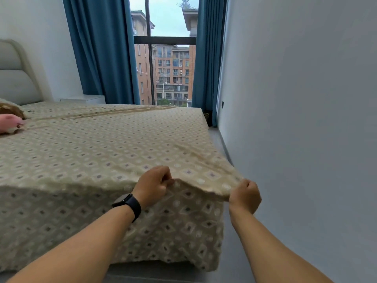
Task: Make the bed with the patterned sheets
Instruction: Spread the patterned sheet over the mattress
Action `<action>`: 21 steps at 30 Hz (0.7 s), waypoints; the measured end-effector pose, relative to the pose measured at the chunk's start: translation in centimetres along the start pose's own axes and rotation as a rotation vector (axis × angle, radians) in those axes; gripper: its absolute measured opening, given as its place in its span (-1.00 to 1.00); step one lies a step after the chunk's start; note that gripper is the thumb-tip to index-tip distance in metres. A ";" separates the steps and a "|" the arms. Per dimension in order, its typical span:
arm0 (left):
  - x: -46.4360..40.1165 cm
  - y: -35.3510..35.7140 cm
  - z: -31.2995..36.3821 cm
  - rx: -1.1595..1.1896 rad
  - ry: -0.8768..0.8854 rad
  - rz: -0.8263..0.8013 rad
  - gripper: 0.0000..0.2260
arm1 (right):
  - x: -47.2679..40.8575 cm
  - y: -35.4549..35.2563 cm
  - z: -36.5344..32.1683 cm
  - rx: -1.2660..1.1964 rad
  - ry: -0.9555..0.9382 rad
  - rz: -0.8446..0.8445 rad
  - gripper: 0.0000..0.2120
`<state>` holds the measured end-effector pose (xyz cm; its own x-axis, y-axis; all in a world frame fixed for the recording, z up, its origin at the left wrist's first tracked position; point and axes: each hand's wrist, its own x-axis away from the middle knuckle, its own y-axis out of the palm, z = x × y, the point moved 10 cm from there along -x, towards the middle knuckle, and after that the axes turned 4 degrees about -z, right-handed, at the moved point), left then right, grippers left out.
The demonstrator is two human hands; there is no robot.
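Both hands pinch the sheet (114, 152) at the bed's (163, 231) foot corner, left hand (153, 185) at six o'clock, right hand (244, 196) toward four. Pulling unevenly could skew the pattern, drag ridges across, or shift the far edge near the pillow (10, 111).

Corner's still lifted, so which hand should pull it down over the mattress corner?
Probably the right hand: it pinches the patterned sheet at the raised corner, while the left hand grips further in along the edge.
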<state>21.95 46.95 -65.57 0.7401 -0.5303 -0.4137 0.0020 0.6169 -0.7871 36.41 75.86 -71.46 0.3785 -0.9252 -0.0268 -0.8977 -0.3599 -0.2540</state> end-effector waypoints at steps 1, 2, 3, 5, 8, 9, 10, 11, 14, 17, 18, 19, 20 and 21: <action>0.3 0.6 -1.0 -0.017 -0.035 -0.062 -0.77 | 0.0 1.6 2.8 0.116 0.111 -0.144 -0.66; 0.7 1.5 -1.7 -0.036 -0.066 -0.138 -0.75 | 0.6 3.7 5.7 0.207 0.219 -0.342 -0.65; 1.2 2.3 -2.5 -0.053 -0.092 -0.203 -0.74 | 1.4 5.5 7.6 0.265 0.276 -0.529 -0.63; 1.2 2.6 -2.2 -0.052 -0.078 -0.245 -0.73 | 1.0 6.1 7.2 0.240 0.283 -0.559 -0.62; 0.2 0.3 0.3 -0.040 0.038 -0.107 -0.75 | -0.7 2.0 0.8 0.119 0.167 -0.217 -0.64; 0.0 -0.6 1.5 -0.024 0.074 -0.065 -0.77 | -0.9 0.5 -2.0 0.067 0.075 -0.142 -0.63; 0.2 -0.7 2.6 0.015 0.102 -0.063 -0.79 | -1.1 -0.9 -3.6 0.013 0.010 -0.079 -0.61; 0.5 -0.2 4.0 0.044 0.134 -0.095 -0.81 | -1.4 -2.3 -4.0 -0.060 -0.005 -0.008 -0.60; 2.6 4.3 7.9 -0.009 0.261 -0.290 -0.88 | -3.3 -3.7 0.8 -0.016 0.150 0.026 -0.64; 3.2 7.8 6.9 -0.130 0.206 -0.456 -0.92 | -4.7 0.8 8.8 0.373 0.296 -0.423 -0.64; 3.3 8.4 6.2 -0.134 0.181 -0.490 -0.92 | -5.0 1.7 10.4 0.576 0.277 -0.521 -0.61; 3.4 9.0 6.0 -0.143 0.175 -0.530 -0.92 | -5.2 2.1 10.9 0.733 0.225 -0.552 -0.58; 3.6 9.5 5.9 -0.147 0.177 -0.568 -0.93 | -4.7 2.3 10.4 0.805 0.183 -0.545 -0.54; 3.7 10.0 5.9 -0.134 0.175 -0.602 -0.92 | -4.4 2.5 9.3 0.834 0.126 -0.518 -0.50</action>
<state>28.64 54.55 -72.25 0.5150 -0.8552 0.0587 0.2907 0.1099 -0.9505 34.57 80.16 -80.94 0.6096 -0.7006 0.3708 -0.1633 -0.5687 -0.8062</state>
